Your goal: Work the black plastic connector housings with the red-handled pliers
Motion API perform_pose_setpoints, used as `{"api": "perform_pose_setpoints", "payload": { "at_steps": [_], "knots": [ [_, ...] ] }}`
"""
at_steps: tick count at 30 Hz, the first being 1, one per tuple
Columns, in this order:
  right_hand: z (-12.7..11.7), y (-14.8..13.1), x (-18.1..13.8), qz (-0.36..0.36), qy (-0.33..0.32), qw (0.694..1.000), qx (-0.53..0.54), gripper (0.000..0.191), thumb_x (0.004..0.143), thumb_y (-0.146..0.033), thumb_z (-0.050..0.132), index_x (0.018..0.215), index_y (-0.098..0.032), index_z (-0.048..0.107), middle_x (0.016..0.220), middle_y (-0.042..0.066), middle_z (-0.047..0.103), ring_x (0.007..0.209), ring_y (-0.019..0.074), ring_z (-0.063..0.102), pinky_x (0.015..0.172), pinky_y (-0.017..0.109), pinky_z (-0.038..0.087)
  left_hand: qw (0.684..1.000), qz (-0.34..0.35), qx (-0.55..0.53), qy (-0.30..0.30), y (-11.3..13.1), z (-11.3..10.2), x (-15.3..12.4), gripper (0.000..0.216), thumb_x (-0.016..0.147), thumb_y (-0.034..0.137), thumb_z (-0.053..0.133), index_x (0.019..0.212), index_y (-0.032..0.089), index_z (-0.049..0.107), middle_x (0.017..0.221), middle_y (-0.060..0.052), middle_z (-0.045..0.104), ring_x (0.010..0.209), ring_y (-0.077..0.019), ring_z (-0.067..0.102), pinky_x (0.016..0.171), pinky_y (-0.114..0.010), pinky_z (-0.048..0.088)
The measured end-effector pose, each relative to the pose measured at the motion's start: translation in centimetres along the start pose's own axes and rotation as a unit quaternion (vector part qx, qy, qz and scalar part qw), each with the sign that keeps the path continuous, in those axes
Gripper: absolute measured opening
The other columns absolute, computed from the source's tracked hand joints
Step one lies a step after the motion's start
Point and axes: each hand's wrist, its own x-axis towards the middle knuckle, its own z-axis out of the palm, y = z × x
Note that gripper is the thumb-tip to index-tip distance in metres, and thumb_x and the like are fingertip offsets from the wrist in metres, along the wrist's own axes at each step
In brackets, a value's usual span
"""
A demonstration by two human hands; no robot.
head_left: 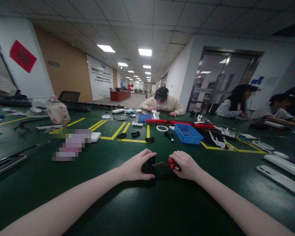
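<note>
Close to the middle of the green table [127,209], my left hand [137,165] grips a small black part [151,164] between thumb and fingers. My right hand [186,165] is closed around the red and black handles of a pair of pliers [163,164]. The pliers point left, and their metal tip meets the black part. Whether the jaws clamp it, I cannot tell. Beyond my hands lie several small black parts [135,134] and a black object with a shiny end [169,136].
A blue bin [188,133] stands behind my right hand, beside a white ring [162,128]. To the left are a white case [95,137] and a bottle [58,111]. Pale slabs [280,180] lie at the right. A person [162,101] sits opposite; others sit at the right.
</note>
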Motion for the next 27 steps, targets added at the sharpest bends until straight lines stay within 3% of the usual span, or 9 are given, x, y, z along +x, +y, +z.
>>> {"api": "perform_pose_setpoints", "payload": {
  "at_steps": [12, 20, 27],
  "knots": [
    [-0.1, -0.21, 0.38, 0.007, -0.03, 1.0, -0.005, 0.023, 0.07, -0.019, 0.058, 0.093, -0.015, 0.057, 0.088, 0.009, 0.061, 0.077, 0.0191, 0.053, 0.069, 0.032, 0.042, 0.998, 0.001, 0.028, -0.051, -0.65, 0.21, 0.01, 0.094, 0.073, 0.041, 0.076, 0.147, 0.025, 0.022, 0.137, -0.011, 0.038, 0.121, -0.0254, 0.049, 0.103, -0.039, 0.044],
    [-0.29, -0.41, 0.46, 0.013, -0.04, 0.999, -0.006, 0.024, 0.07, -0.019, 0.059, 0.093, -0.015, 0.056, 0.089, 0.008, 0.06, 0.078, 0.0191, 0.053, 0.069, 0.032, 0.042, 0.998, -0.018, 0.045, -0.037, -0.08, -0.1, 0.12, 0.074, 0.079, 0.046, 0.068, 0.142, 0.021, 0.037, 0.128, -0.01, 0.048, 0.113, -0.0253, 0.053, 0.099, -0.039, 0.046],
    [-0.33, -0.37, 0.49, 0.01, -0.041, 0.999, -0.005, 0.023, 0.07, -0.02, 0.059, 0.093, -0.016, 0.055, 0.089, 0.008, 0.061, 0.078, 0.0192, 0.053, 0.068, 0.032, 0.042, 0.998, -0.021, 0.045, -0.027, -0.1, -0.06, 0.15, 0.074, 0.076, 0.045, 0.072, 0.139, 0.022, 0.039, 0.128, -0.01, 0.048, 0.111, -0.0256, 0.054, 0.097, -0.04, 0.047]
  ]
}}
